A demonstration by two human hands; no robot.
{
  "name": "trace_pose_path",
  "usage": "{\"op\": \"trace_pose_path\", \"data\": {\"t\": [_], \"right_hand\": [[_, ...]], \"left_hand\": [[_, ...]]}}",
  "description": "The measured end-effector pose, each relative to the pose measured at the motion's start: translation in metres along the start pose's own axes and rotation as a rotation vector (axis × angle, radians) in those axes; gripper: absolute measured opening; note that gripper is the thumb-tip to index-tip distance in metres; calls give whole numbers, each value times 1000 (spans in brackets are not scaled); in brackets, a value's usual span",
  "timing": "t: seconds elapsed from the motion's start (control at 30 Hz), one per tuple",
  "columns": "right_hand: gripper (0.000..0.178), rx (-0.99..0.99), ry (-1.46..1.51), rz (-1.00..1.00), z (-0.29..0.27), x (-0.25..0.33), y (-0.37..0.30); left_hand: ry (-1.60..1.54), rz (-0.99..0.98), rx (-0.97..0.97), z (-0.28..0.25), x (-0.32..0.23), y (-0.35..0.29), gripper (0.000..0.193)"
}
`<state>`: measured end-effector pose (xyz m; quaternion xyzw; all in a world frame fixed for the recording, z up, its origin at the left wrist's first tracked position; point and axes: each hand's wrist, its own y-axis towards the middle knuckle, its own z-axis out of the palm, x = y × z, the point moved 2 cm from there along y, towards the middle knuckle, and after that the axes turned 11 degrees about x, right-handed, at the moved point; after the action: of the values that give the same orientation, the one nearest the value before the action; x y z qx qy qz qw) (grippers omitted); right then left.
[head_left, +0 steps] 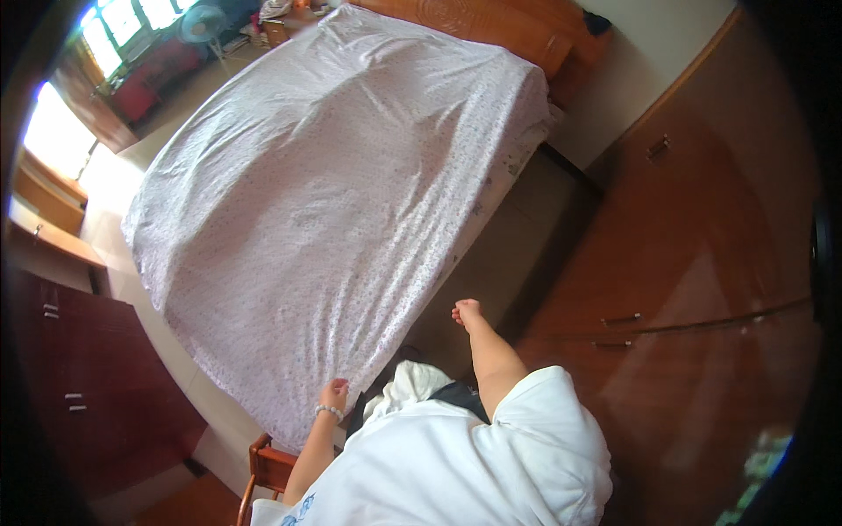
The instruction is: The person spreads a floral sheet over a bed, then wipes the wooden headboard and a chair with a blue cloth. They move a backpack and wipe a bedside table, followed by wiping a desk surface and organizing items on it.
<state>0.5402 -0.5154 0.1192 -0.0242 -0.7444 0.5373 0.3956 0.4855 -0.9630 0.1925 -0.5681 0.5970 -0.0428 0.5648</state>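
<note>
A pale lilac bed sheet with a small speckled print is spread over the bed, its folds running down toward the near corner. My left hand, with a beaded bracelet at the wrist, is at the sheet's near edge. Its fingers are pinched on the cloth, and the folds converge there. My right hand is closed in a fist over the floor strip beside the bed, apart from the sheet. Nothing shows in it. Along the bed's right side, a patterned mattress edge shows below the sheet.
A carved wooden headboard stands at the far end. Tall brown wardrobes line the right side, and a dark red cabinet stands left. A wooden chair is close by my left arm. A fan stands far left near windows.
</note>
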Motion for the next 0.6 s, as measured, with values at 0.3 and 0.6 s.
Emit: {"op": "trace_pose_path", "data": {"t": [0.3,0.6], "right_hand": [[7,36,250,-106,-111,44,28],[5,-29,481,54,-267,142,175]], "left_hand": [[174,-245,-48,30,31,75,17],[-87,-233,-280,107,-100,207,18]]}}
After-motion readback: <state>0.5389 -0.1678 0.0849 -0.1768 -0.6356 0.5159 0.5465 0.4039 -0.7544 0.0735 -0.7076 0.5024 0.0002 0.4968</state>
